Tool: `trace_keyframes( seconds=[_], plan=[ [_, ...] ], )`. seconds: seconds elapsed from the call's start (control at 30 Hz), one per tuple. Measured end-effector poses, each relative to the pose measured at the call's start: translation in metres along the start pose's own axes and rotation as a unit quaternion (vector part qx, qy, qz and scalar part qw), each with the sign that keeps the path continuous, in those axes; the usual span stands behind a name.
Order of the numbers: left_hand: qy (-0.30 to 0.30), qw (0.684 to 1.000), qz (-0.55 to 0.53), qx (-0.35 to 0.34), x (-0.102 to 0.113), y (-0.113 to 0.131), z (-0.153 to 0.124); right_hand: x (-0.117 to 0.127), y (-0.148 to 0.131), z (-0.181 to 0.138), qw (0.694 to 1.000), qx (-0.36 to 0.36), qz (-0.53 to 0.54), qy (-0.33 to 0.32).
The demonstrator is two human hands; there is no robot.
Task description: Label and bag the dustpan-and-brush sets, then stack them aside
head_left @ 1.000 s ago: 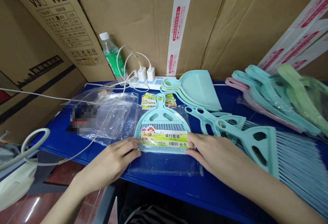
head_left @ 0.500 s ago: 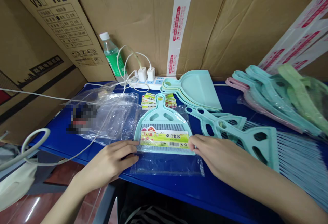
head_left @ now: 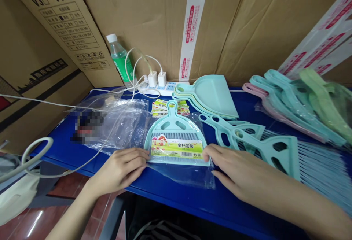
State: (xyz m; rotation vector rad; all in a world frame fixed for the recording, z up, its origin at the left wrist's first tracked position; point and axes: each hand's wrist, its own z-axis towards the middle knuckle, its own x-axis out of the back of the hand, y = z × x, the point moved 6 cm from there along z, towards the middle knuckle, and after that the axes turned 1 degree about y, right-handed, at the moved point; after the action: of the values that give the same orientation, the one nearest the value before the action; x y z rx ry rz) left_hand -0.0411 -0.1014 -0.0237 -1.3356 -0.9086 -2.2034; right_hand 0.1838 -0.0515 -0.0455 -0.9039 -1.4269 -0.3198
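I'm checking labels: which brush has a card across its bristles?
The turquoise brush between the left hand and right hand; the loose brushes to the right show none.

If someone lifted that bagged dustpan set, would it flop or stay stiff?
The dustpan set would probably stay stiff, being rigid-looking plastic. Its clear bag looks thin and crinkled, so likely floppy and perhaps slippery.
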Motion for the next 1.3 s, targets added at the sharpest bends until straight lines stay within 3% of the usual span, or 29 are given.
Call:
trace_keyframes(
  seconds=[0.17, 0.3, 0.63, 1.0, 1.3],
  plan=[
    [0.014, 0.999, 0.036, 0.020, -0.003, 0.002, 0.002, -0.001, 0.000, 0.002, 1.000, -0.016, 0.008, 0.001],
    [0.009, 0.997, 0.082, -0.005, -0.007, 0.006, 0.003, 0.001, -0.005, 0.006, 1.000, -0.010, -0.005, 0.009],
    [0.024, 0.999, 0.022, 0.002, -0.003, 0.000, 0.007, 0.002, -0.007, 0.009, 0.999, 0.009, -0.032, 0.014],
    [0.015, 0.997, 0.080, 0.005, -0.008, 0.003, 0.007, 0.010, -0.019, 0.008, 0.986, 0.104, -0.056, 0.121],
    [0.022, 0.991, 0.128, -0.041, -0.010, 0.011, 0.010, 0.000, -0.042, 0.013, 0.951, 0.202, -0.119, 0.203]
  ],
)
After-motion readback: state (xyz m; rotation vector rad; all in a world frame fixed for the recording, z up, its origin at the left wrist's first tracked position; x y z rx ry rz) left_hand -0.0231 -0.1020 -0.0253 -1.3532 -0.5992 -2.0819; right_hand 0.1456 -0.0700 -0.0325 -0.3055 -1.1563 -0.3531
